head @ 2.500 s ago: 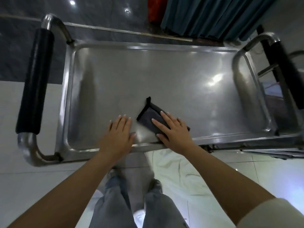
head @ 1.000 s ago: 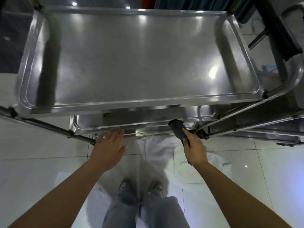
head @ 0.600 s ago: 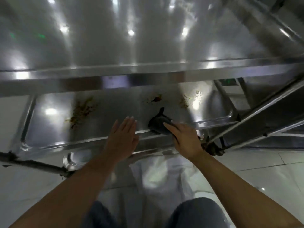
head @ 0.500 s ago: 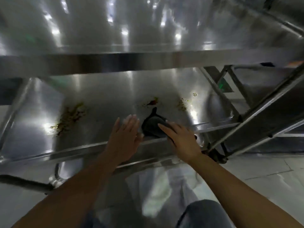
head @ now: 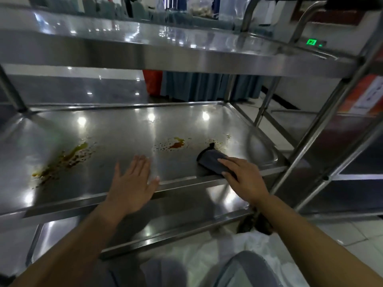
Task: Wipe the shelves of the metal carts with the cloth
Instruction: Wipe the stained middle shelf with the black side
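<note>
The middle shelf [head: 116, 129] of the steel cart fills the view. It carries a brown-yellow smear [head: 62, 160] at the left and a red-orange splatter [head: 176, 144] in the middle. A folded dark grey cloth [head: 211, 160] lies at the shelf's front right, just right of the red splatter. My right hand [head: 244, 179] presses flat on the cloth's near end. My left hand [head: 132, 183] rests flat on the shelf's front edge, fingers spread, holding nothing.
The top shelf [head: 165, 48] overhangs closely above. A lower shelf [head: 186, 216] shows beneath. Cart posts [head: 323, 129] stand at the right, with a second cart's shelves [head: 356, 175] beyond. A blue curtain [head: 207, 85] and red object [head: 152, 81] stand behind. White cloth [head: 244, 249] lies on the floor.
My view dropped from the top shelf to the soiled middle shelf. My right hand carried the cloth down and slid it right along the front; my left hand set flat on the edge.
</note>
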A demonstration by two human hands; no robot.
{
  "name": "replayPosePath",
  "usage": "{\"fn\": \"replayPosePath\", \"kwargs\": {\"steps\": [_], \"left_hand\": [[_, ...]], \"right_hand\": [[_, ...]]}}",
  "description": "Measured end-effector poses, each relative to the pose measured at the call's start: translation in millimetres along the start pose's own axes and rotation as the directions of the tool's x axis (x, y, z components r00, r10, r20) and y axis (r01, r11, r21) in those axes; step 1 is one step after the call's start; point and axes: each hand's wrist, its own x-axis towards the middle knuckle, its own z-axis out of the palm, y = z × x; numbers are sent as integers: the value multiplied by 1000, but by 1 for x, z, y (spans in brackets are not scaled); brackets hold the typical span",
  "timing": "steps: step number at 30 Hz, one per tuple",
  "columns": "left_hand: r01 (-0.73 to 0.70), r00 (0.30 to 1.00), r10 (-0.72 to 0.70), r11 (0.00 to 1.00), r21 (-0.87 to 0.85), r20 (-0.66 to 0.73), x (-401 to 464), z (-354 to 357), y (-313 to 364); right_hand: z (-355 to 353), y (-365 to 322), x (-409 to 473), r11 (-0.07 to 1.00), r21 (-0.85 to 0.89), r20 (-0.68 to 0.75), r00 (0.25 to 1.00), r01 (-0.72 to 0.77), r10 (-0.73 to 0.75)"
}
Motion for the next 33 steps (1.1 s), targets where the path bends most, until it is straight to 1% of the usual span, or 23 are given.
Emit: {"fn": "replayPosePath", "kwargs": {"steps": [3,4,5,6,8,10,12,14,16,18,21,24,26,27,29,33], "left_hand": [[-1,1000,1,1000,-1,-2,-5,2,-8],[5,1000,-5,1000,-2,-6,-6,2,-12],[8,1000,-8,1000,10,-3,-6,1,-16],[11,1000,-11,1000,30,11,-6,-1,-19],[42,998,-44,998,47,41,-6,-5,-25],[96,992,-98,995,32,78,-6,-10,-28],[153,984,-153,988,7,86,-6,-14,-29],[184,980,-183,983,-3,79,-6,-16,-30],[181,980,-180,984,5,81,-6,-17,-32],[168,982,-169,986,21,80,-6,-16,-32],[165,985,-167,986,38,47,-7,-14,-32],[161,986,-163,985,56,37,-8,-12,-32],[162,986,-164,984,71,32,-7,-11,-31],[162,986,-165,984,77,27,-7,-11,-31],[160,987,-162,983,91,20,-7,-11,-30],[158,987,-161,981,110,20,-6,-11,-29]], "right_hand": [[-3,20,7,983,-32,-35,983,-179,178],[-1,18,11,974,-51,-46,975,-222,219],[4,10,15,969,-80,-50,972,-232,229],[9,0,20,970,-115,-46,977,-213,209],[20,-28,27,980,-159,-10,993,-119,119],[30,-60,32,988,-155,57,998,12,-3],[38,-86,37,987,-107,120,987,122,-108],[40,-94,41,986,-42,158,976,161,-152],[36,-82,44,989,5,157,976,151,-150],[28,-55,47,996,1,149,985,86,-85],[12,7,44,988,-72,142,979,-135,144],[-3,58,37,930,-105,114,924,-354,364],[-3,62,42,896,-143,109,893,-421,437],[0,54,46,893,-177,106,894,-413,434],[9,22,56,914,-215,103,923,-343,370],[32,-62,76,979,-142,179,969,-146,170]]}}
